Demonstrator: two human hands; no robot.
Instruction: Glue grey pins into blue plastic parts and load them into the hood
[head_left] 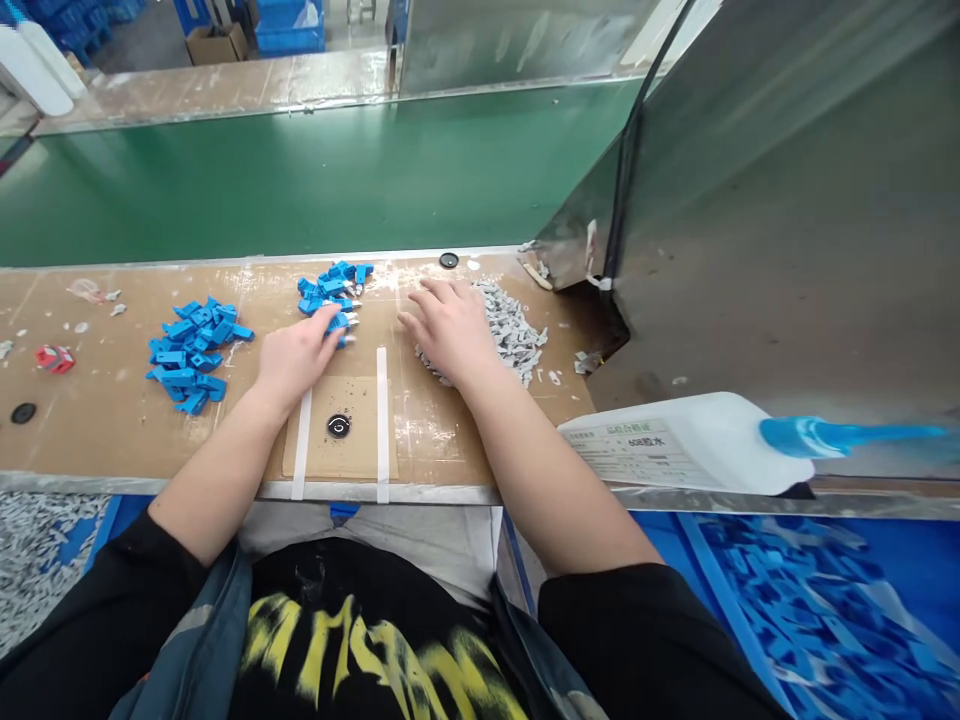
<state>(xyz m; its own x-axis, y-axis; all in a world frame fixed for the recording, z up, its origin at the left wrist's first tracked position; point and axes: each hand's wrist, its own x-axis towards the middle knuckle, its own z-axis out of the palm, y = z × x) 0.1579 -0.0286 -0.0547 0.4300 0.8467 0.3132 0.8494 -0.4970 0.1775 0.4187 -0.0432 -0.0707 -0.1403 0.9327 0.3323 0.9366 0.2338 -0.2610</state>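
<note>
My left hand (294,358) is at the near side of a small group of blue plastic pieces (330,285). Its thumb and index finger close around one blue piece with a pale grey tip (341,322). Other pieces in that group also show grey tips. My right hand (459,330) lies over the left part of a heap of small grey plastic pieces (516,335), fingers spread and palm down. Whatever is under the palm is hidden. A larger pile of blue pieces (193,350) sits left of my left hand.
A cardboard pad (349,470) with white tape strips bears a black round cap (338,426). At right lies a white glue bottle (675,440) with a blue nozzle. Beyond the bench runs a green conveyor belt (337,180); a metal housing (787,230) stands right. Blue bins (712,590) sit below.
</note>
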